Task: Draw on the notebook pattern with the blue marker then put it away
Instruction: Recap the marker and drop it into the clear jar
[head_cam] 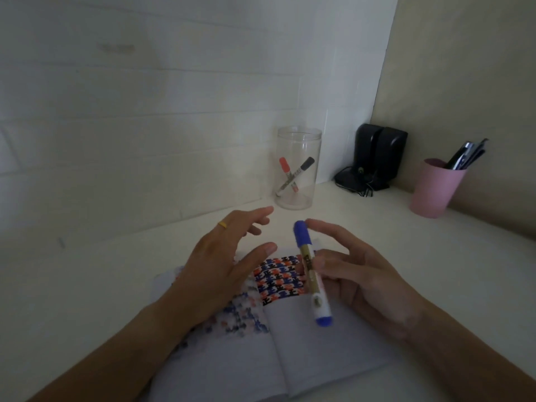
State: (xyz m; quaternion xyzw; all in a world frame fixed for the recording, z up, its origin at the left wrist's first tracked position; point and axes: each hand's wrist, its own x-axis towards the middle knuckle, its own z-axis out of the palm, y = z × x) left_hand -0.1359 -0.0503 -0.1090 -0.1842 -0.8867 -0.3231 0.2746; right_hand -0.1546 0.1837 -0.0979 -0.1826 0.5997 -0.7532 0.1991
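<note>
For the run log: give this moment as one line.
right hand: holds capped blue marker | left hand: open, above notebook | jar: red, black markers inside

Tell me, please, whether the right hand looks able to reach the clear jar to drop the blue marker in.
Probably yes. The right hand holds the capped blue marker over the notebook, and the clear jar stands open-topped just beyond on the desk, with nothing between them; the left hand is off to the side.
</note>
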